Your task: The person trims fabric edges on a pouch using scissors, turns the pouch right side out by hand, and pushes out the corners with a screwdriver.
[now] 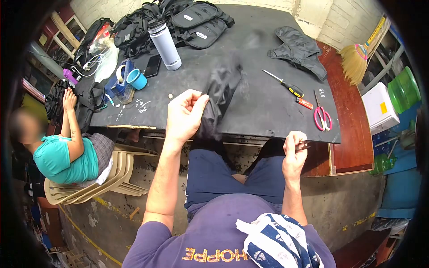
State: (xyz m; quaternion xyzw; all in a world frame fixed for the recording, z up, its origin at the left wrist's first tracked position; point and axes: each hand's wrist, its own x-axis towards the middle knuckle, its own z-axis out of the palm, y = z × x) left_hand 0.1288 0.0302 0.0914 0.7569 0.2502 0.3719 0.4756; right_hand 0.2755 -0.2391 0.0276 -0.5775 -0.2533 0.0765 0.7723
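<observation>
My left hand (185, 114) pinches a piece of black fabric (220, 96) between thumb and fingers, above the table's front edge. The fabric hangs away to the right, its far end smeared by motion. At the table's front right edge, my right hand (295, 149) is closed, fingertips pressed together. A small dark thing sticks out beside its fingers, too small to name. Beyond that hand lie pink-handled scissors (322, 118), an orange-red lighter-like object (304, 103) and a black-and-yellow screwdriver (292, 89). Another dark fabric piece (300, 50) lies flat at the back right.
Black bags (201, 24) are heaped at the back of the dark table (178, 82), near a grey bottle (165, 47), a phone (153, 65) and a blue cup (136, 79). At left, a person in a teal shirt (67, 156) sits on stacked chairs (118, 167). A broom (355, 62) stands right.
</observation>
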